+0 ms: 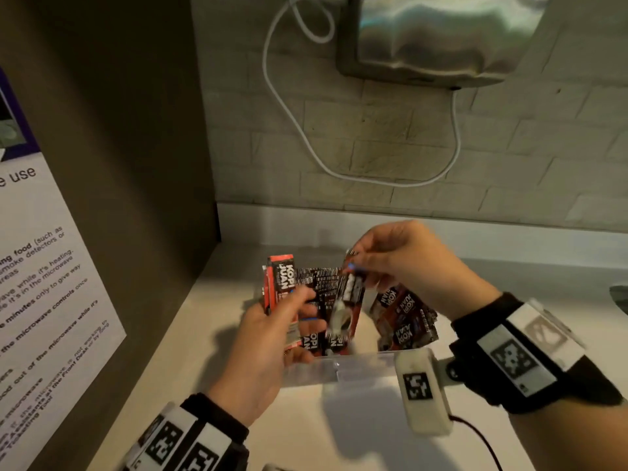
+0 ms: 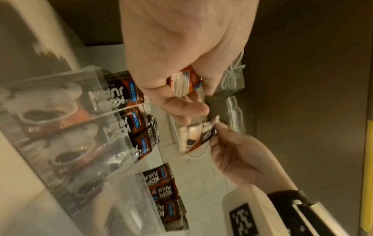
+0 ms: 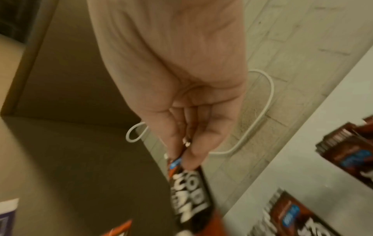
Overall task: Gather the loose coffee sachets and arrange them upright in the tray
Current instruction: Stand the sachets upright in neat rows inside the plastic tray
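One sachet [image 1: 348, 294] hangs pinched by its top edge in the right hand [image 1: 407, 263], above the clear tray [image 1: 356, 363]. Lower it straight, label outward (it's flimsy). The left hand [image 1: 268, 341] grips a bundle of sachets [image 1: 280, 280] beside it, crowding the slot; a leaning stack of sachets [image 1: 404, 317] fills the tray's right.

The head camera looks down over both hands, each wrist camera peers close along its palm, and all share the clear tray [image 1: 360, 363] of sachets.
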Demonstrator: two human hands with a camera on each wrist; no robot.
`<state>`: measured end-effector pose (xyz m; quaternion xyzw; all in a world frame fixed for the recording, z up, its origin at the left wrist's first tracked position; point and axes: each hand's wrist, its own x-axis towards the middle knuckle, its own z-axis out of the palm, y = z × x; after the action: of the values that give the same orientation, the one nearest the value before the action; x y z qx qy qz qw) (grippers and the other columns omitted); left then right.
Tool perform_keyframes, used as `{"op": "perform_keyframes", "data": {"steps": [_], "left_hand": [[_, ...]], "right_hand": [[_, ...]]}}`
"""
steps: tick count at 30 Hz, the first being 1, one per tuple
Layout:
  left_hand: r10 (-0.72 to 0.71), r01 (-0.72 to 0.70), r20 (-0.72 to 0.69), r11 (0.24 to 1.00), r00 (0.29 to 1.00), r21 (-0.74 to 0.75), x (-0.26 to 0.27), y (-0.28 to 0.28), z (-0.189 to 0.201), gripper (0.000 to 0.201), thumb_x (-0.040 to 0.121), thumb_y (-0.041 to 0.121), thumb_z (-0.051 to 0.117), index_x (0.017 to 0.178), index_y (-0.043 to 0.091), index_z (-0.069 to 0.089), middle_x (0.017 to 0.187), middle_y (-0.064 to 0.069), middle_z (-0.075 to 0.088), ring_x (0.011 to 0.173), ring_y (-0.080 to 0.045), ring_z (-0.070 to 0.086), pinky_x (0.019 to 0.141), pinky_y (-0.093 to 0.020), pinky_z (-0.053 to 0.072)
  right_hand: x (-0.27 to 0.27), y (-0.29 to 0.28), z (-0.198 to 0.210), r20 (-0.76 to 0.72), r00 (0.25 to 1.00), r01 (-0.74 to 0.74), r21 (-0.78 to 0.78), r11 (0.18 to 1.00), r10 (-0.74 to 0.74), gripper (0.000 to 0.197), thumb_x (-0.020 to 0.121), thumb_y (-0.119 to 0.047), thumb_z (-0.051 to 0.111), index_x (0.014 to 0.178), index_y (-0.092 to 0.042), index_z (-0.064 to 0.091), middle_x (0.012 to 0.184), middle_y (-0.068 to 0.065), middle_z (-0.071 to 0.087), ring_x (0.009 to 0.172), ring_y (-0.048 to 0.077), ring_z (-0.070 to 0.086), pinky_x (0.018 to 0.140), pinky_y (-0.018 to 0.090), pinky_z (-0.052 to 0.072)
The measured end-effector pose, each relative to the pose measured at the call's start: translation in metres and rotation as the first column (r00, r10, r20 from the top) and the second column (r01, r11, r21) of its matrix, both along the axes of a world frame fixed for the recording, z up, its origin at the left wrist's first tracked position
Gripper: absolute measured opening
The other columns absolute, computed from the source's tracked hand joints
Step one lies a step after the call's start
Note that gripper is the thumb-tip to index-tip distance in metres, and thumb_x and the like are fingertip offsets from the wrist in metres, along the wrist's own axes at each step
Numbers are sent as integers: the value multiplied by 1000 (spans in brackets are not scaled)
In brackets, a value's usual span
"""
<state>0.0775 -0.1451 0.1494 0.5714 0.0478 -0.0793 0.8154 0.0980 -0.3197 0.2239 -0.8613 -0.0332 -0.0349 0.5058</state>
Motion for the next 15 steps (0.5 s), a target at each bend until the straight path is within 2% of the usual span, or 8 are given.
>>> {"op": "perform_keyframes", "data": {"steps": [3,5,10,12,15], "left_hand": [[45,-47,-36,998,998,-32,3,9,3,22,94,26,54,98,12,71,70,0,63,60,-10,65,40,-21,42],[52,-53,-35,998,998,-35,4,11,4,23,94,26,53,102,14,71,71,-1,60,57,-9,63,40,-21,42],[54,-55,-20,998,998,-33,3,13,-1,18,92,28,60,104,17,64,70,-1,65,57,-10,63,41,-23,43],[42,-42,-9,999,999,-31,2,14,-1,18,92,28,60,106,17,64,70,0,66,58,-11,63,43,-22,43],[32,-33,-18,999,999,-38,1,16,-1,18,92,28,59,107,18,63,72,-2,66,60,-12,62,45,-24,44]], "right_hand": [[20,-15,5,50,976,211,-22,977,-210,11,88,-1,64,77,-4,65,78,18,70,55,17,62,53,22,53],[34,-19,1,34,965,262,-97,960,-260,16,89,-2,62,75,-8,65,78,17,70,58,19,64,59,27,57],[58,-16,-24,-71,966,220,-275,936,-248,27,87,6,58,67,-12,64,74,13,67,70,30,70,71,41,60],[62,-14,-32,-90,966,203,-304,931,-241,30,85,8,58,65,-14,63,79,15,69,76,32,72,72,43,60],[67,-12,-40,-132,961,188,-324,927,-241,26,85,8,60,68,-12,62,82,17,69,77,31,71,74,44,60]]}}
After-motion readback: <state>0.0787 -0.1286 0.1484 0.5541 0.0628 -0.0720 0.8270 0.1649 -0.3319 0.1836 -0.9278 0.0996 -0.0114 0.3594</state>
